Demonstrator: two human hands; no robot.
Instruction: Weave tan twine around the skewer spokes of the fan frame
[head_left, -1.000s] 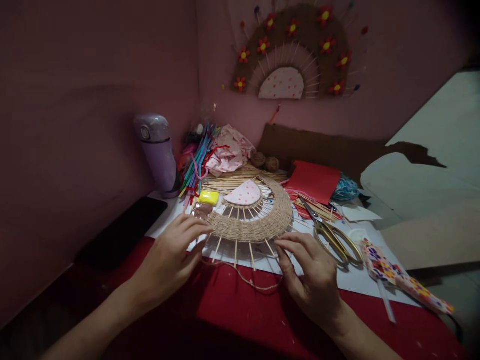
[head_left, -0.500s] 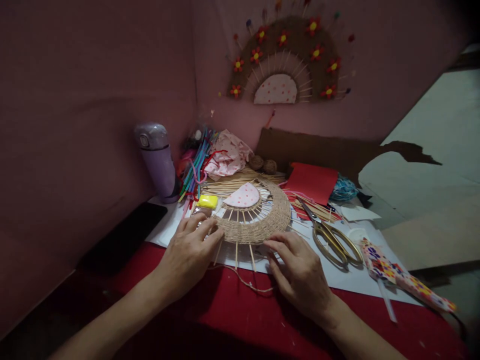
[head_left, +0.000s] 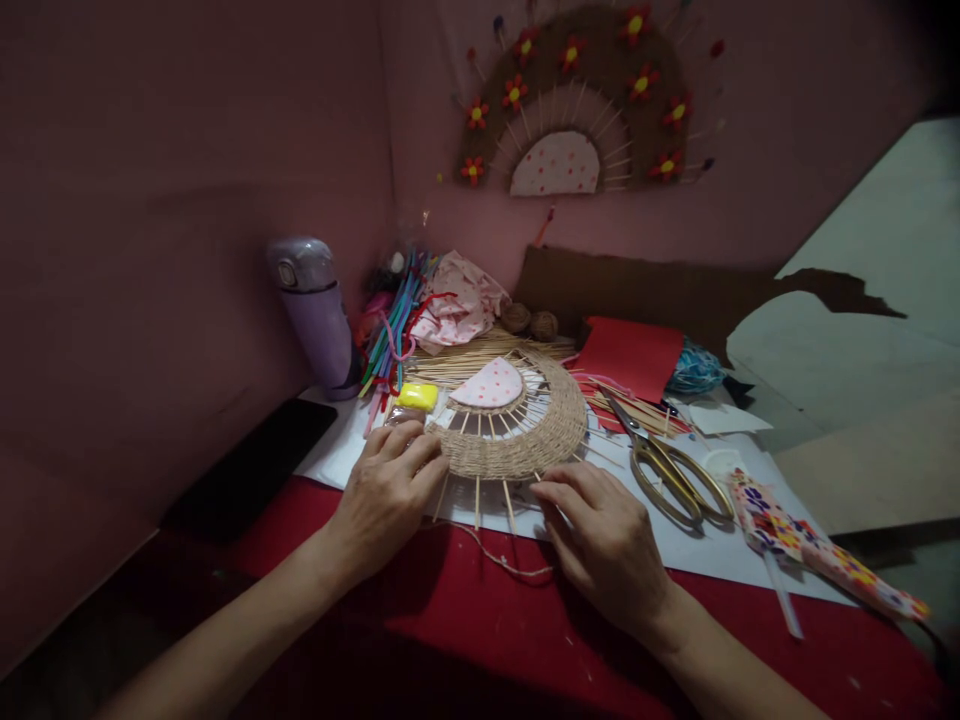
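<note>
A half-round woven twine fan [head_left: 495, 458] lies on white paper, thin wooden sticks [head_left: 508, 505] poking out past its near edge. Its centre is a pale pink half-circle of dotted cloth [head_left: 491, 385]. My left hand [head_left: 394, 485] grips the fan's left rim, fingers bent over it and the thumb hidden. At the near right rim, my right hand [head_left: 600, 525] has its fingers curled in a pinch around one stick, whose outer part is hidden. A loose strand of twine [head_left: 502, 568] curves over the red table edge between my hands, running toward the right one.
Gold-handled scissors [head_left: 671, 475] lie right of the fan, near a flower-patterned glue gun [head_left: 795, 535]. A purple bottle [head_left: 315, 320] and dark phone [head_left: 251, 465] are at left. Behind are pipe cleaners [head_left: 401, 310], twine balls [head_left: 541, 322] and red sheet [head_left: 630, 355]. A finished fan [head_left: 555, 165] hangs on the wall.
The view has shifted slightly, moving the whole scene a little. My right fingers have shifted slightly at the fan's rim, showing a stick there. The left hand keeps its place on the fan.
</note>
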